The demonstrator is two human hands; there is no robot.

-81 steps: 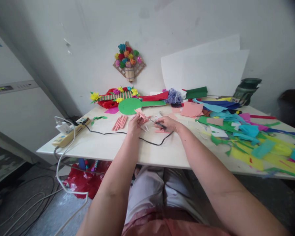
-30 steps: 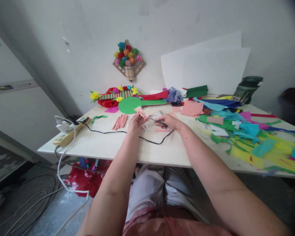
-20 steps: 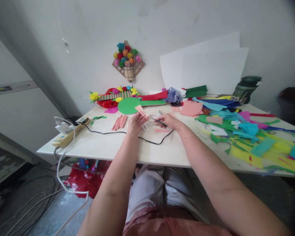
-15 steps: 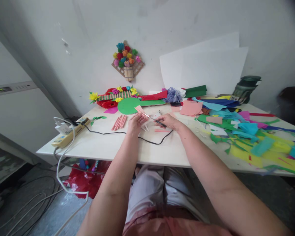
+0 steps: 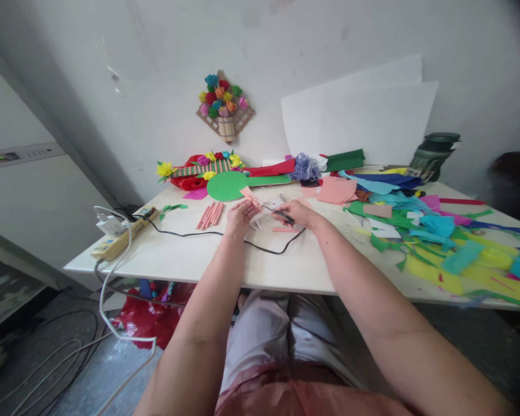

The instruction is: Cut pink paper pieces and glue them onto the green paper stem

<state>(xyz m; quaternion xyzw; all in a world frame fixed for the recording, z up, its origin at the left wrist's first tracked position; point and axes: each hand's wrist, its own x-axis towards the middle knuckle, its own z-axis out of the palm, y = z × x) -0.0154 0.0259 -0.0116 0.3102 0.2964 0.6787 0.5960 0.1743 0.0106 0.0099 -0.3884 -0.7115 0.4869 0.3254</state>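
Between the fingers of my left hand (image 5: 240, 216) is a small piece of salmon-pink paper (image 5: 248, 195), its end sticking up past the fingertips. My right hand (image 5: 301, 214) is closed around the dark handles of a pair of scissors (image 5: 281, 216), whose blades point left to the pink paper. How far the blades are apart is too small to tell. Left of my hands lie several rolled pink paper sticks (image 5: 210, 215). Another thin pink strip (image 5: 286, 230) rests below the scissors. A black cord (image 5: 268, 251) runs across the table in front of both hands.
A green paper disc (image 5: 226, 186) lies behind my hands, beside a flower-decorated woven piece (image 5: 199, 169). Coloured paper scraps (image 5: 437, 231) cover the right side, with a dark green bottle (image 5: 435, 156) behind. A yellow power strip (image 5: 123, 236) sits at the left edge.
The pink paper and the fingers of my left hand have shifted very slightly. My right hand keeps the scissors in nearly the same place.
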